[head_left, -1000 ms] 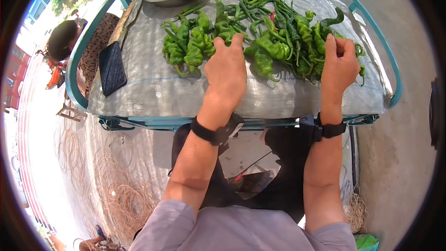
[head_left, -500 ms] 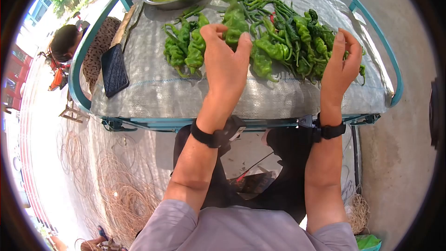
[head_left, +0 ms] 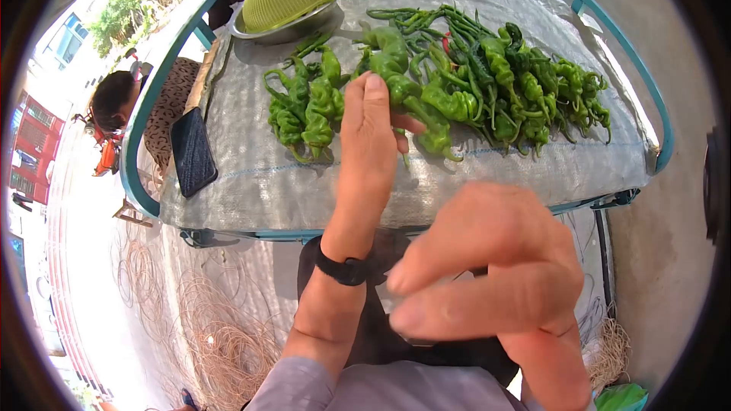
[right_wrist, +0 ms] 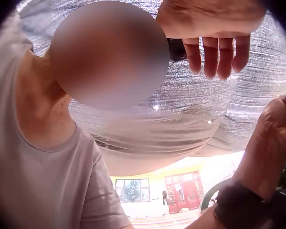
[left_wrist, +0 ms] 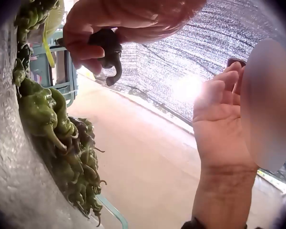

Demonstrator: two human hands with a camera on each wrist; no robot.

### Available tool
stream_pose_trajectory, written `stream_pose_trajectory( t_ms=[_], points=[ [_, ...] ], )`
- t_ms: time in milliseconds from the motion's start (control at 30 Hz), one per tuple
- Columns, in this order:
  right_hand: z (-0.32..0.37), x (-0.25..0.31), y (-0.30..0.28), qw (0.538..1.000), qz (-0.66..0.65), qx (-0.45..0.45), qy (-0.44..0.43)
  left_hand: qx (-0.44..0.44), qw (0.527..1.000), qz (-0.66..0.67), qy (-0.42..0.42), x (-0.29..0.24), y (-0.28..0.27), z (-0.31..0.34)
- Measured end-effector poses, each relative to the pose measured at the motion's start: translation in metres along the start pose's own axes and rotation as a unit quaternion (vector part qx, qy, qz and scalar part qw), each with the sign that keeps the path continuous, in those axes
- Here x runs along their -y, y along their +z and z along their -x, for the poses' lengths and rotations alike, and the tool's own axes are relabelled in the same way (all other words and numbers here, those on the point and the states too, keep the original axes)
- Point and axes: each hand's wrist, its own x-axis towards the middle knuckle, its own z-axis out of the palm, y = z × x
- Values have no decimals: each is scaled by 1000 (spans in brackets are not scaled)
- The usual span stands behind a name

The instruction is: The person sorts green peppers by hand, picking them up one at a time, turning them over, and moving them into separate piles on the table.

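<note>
The left hand (head_left: 369,125) gripped a curved green pepper (left_wrist: 107,40), apparently to separate it from heaped, wrinkled green peppers (head_left: 499,65). The loosely bent right hand (head_left: 529,251) was empty.

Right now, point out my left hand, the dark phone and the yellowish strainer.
Left hand (head_left: 368,128): head view, middle of the hand.
Dark phone (head_left: 194,154): head view, middle of its face.
Yellowish strainer (head_left: 286,1): head view, its rounded mesh.
</note>
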Motion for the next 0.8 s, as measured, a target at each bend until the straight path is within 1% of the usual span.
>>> stream_pose_trajectory(
  t_ms=[33,100,133,167,200,267,367,467,500,600,633,667,700,733,767,800],
  points=[
    [3,2,8,999,-42,-33,-1,4,1000,-2,-16,4,4,1],
    [11,8,42,985,-106,-134,-8,8,999,-39,-15,4,11,4],
    [14,10,59,973,-139,-184,-12,9,998,-59,-15,4,13,5],
    [16,12,71,957,-171,-235,-17,23,999,-46,-4,4,13,4],
    [16,12,74,956,-179,-232,-21,37,999,-24,-2,5,13,4],
    [15,14,65,965,-187,-183,-22,66,998,22,5,4,13,3],
    [14,15,45,975,-187,-116,-27,88,996,22,18,-5,22,8],
    [14,22,31,979,-188,-72,-25,92,995,-25,27,-3,33,12],
    [14,23,27,980,-190,-58,-28,87,993,-67,44,2,36,13],
    [15,29,21,982,-184,-33,-29,91,985,-136,45,8,47,16],
    [16,31,22,982,-174,-62,-24,57,975,-198,90,15,50,15],
    [16,34,23,982,-165,-91,-17,50,959,-268,84,15,50,14],
    [16,35,20,985,-142,-99,-17,42,937,-338,77,12,49,14],
    [15,40,20,985,-124,-119,2,34,910,-408,70,11,47,14],
    [15,44,20,985,-106,-138,23,19,900,-428,77,12,47,15],
    [13,55,23,980,-93,-167,63,19,901,-426,83,11,45,15]
  ],
)
